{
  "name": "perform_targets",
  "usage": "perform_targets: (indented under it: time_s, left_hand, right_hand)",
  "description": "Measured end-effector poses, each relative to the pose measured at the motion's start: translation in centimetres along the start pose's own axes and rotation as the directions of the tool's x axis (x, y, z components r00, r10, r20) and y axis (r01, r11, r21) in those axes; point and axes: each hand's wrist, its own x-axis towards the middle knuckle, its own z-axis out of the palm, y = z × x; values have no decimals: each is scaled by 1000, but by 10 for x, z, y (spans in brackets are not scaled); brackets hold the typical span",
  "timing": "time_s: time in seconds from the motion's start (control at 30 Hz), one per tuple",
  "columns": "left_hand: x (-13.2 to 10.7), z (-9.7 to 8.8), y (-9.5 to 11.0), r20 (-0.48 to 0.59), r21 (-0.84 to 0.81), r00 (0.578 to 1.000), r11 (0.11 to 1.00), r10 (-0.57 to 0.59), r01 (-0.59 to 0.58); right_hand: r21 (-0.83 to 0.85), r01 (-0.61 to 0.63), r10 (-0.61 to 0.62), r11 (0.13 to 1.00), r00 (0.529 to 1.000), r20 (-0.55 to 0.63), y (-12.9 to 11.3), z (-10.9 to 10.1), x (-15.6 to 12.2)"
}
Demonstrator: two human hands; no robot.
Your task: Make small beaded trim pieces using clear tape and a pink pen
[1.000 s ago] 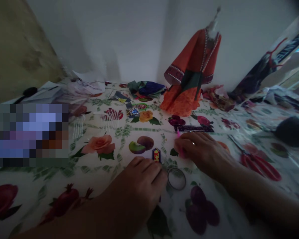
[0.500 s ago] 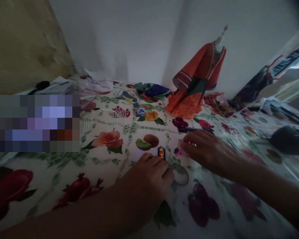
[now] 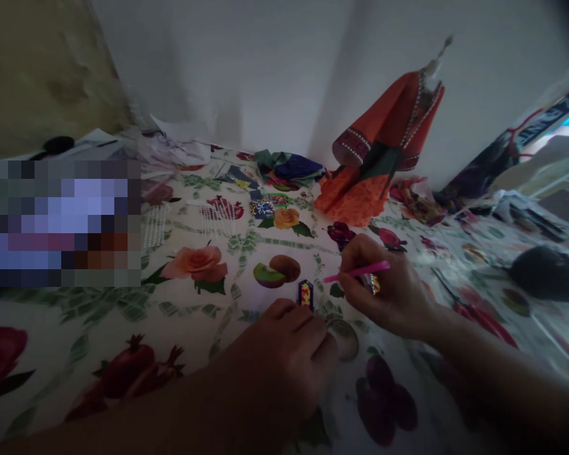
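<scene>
My right hand [image 3: 384, 284] is raised above the floral tablecloth [image 3: 76, 309], its fingers pinching a slim pink stick [image 3: 358, 272]. A metal ring shows on one finger. My left hand [image 3: 284, 344] rests low on the cloth with its fingers curled down. Just beyond those fingertips stands out a small beaded strip in blue, yellow and red [image 3: 306, 294]. A round metal ring [image 3: 345, 339] lies partly hidden at the edge of my left hand. Whether that hand holds anything is hidden.
An orange dress on a small stand [image 3: 384, 151] stands against the wall, with fabric scraps [image 3: 289, 167] beside it. Red-handled scissors [image 3: 478, 319] lie partly behind my right wrist. A dark rounded object [image 3: 547, 273] sits at the right, and papers [image 3: 175, 151] lie at the back.
My right hand has lifted off the cloth and turned, showing the pink stick in its fingers. My left hand stays by the metal ring, and the view has shifted slightly.
</scene>
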Motion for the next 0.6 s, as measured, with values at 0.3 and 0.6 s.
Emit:
perform_targets:
  time_s: [0.3, 0.6]
  left_hand:
    - [-2, 5, -3, -85, 97, 995, 993, -53, 61]
    - [-1, 6, 3, -95, 194, 977, 959, -191, 207]
  right_hand:
    - [155, -58, 44, 986, 995, 91, 5, 6, 7]
    - [248, -78, 56, 966, 994, 95, 6, 23, -5]
